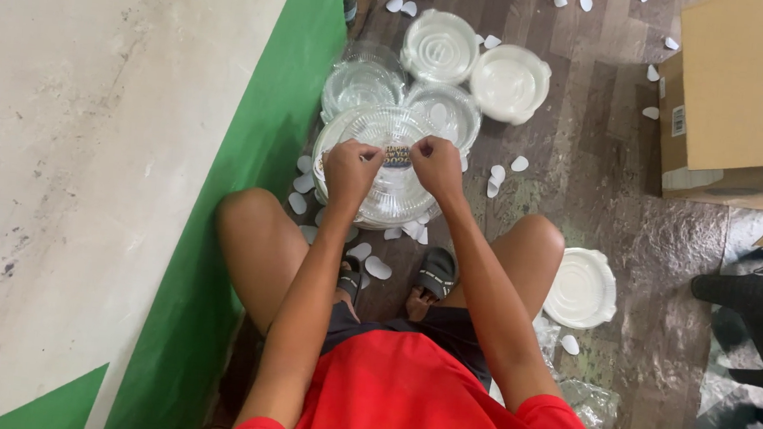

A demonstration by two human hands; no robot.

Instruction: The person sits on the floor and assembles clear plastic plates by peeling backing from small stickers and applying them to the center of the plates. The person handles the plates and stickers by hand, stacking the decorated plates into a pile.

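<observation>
Head view: a seated person in a red shirt looks down at a stack of clear plastic lids on the floor between the knees.
Wall: a pale wall with a green band runs just left of the stack.
Left hand: the left hand rests on the stack's top, left of centre, fingers curled and pinched at a dark round sticker.
Sticker: it sits on the topmost lid, right between the two hands' fingertips.
Right hand: the right hand lies on the stack's right half, fingers closed in a pinch at the same sticker.
Other lids: more clear lids and white round trays lie beyond the stack.
White tray: one more tray lies right of the stack, beside the knee.
Cardboard box: a box stands far right of the stack.
</observation>
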